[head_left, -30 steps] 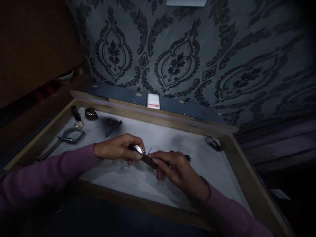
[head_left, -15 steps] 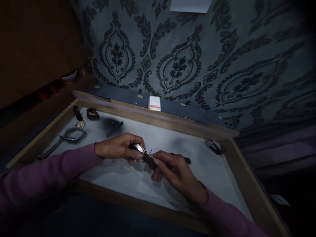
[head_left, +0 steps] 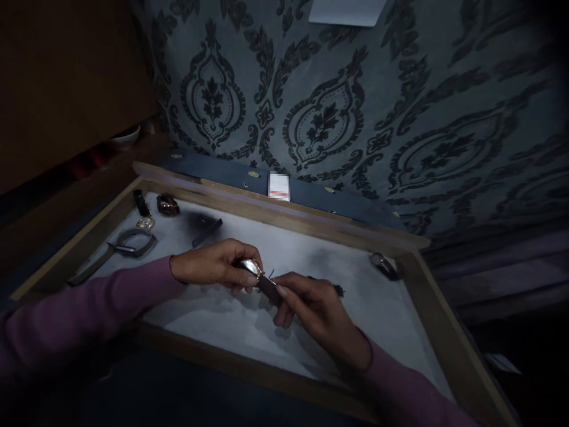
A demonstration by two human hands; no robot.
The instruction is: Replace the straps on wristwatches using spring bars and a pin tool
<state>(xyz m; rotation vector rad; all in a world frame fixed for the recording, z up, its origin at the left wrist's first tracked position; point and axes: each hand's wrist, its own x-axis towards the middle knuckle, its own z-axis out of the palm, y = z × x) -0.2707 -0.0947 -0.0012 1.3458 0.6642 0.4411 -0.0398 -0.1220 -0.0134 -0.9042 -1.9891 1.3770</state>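
My left hand is closed around the round, shiny case of a wristwatch with a gold-toned rim. From that case a dark strap runs down to the right. My right hand pinches the strap between thumb and fingers. A thin dark piece shows by the right fingertips; I cannot make out what it is. Both hands are above the white bottom of a shallow wooden tray. Behind my right hand a small dark item is partly hidden.
At the tray's left lie a gold-cased watch, a dark chunky watch, a grey-banded watch and a dark strip. Another watch lies near the right wall. A small white card stands by the back edge, before patterned wallpaper.
Hardly anything differs. Both hands keep their hold on the watch and its strap, and the whole view has shifted very slightly.
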